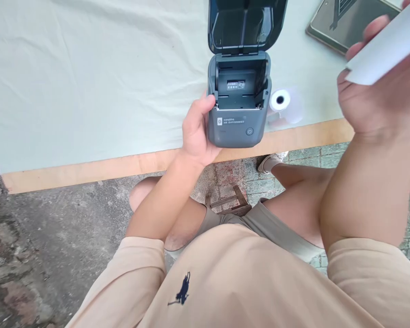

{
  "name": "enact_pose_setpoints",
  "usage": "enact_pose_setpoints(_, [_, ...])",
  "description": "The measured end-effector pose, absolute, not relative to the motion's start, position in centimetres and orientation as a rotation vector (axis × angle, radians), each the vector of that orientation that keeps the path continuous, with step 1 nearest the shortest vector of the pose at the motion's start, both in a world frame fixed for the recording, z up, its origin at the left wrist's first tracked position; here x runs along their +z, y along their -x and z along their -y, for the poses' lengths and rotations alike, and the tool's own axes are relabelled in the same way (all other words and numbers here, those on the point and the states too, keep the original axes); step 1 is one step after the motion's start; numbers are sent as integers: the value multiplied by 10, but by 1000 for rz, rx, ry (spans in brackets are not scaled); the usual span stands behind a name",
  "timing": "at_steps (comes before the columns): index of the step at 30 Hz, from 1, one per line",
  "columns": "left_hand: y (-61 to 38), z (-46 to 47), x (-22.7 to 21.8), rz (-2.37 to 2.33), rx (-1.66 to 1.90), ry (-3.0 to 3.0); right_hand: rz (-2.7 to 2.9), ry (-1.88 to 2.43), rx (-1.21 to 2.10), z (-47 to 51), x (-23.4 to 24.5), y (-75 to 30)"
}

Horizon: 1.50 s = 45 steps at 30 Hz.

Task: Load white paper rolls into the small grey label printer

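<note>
My left hand (197, 132) grips a dark grey label printer (235, 130) by its left side, thumb on the top edge. The printer's glossy dark lid (246, 28) is swung up, and its inner bay shows a small printed sticker and no roll. At the upper right, my right hand (379, 102) is raised with a white strip of paper (389, 48) lying across the palm and fingers; part of the hand and strip leaves the frame. A small white paper roll (279, 99) with a dark core stands just right of the printer.
A pale cloth (89, 91) covers the table, whose bare wooden edge (89, 171) runs along the front. A grey flat device like a smartphone (341, 25) lies at the upper right, partly behind my right hand. Below are my legs and a wooden stool (237, 200).
</note>
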<state>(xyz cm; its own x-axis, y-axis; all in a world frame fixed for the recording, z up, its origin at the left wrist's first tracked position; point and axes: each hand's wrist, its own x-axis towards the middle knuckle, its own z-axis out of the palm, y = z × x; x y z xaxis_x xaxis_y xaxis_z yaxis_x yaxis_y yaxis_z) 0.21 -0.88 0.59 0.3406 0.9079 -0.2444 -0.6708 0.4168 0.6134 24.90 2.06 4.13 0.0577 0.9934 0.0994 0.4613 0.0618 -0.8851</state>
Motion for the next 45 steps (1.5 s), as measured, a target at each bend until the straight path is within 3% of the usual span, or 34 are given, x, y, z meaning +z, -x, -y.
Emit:
enact_pose_setpoints(3, [-2, 8, 6, -664, 1061, -487, 1264, 1476, 1059, -19, 30, -245])
enact_pose_setpoints(13, [-2, 9, 4, -726, 1074, -483, 1841, 1659, 484, -3, 22, -239])
enact_pose_setpoints(16, [-1, 9, 3, -696, 1080, -480, 1860, 1573, 441, 6, 32, -237])
enact_pose_setpoints(24, [-3, 8, 7, -690, 1068, -490, 2217, 1629, -110, 21, 54, -197])
enact_pose_setpoints(37, [-4, 8, 10, -640, 1085, -455, 2134, 1805, 16, 10, 53, -165])
enact_pose_setpoints(45, [-1, 7, 6, -536, 1130, -391, 2146, 1563, 246, 0, 52, -159])
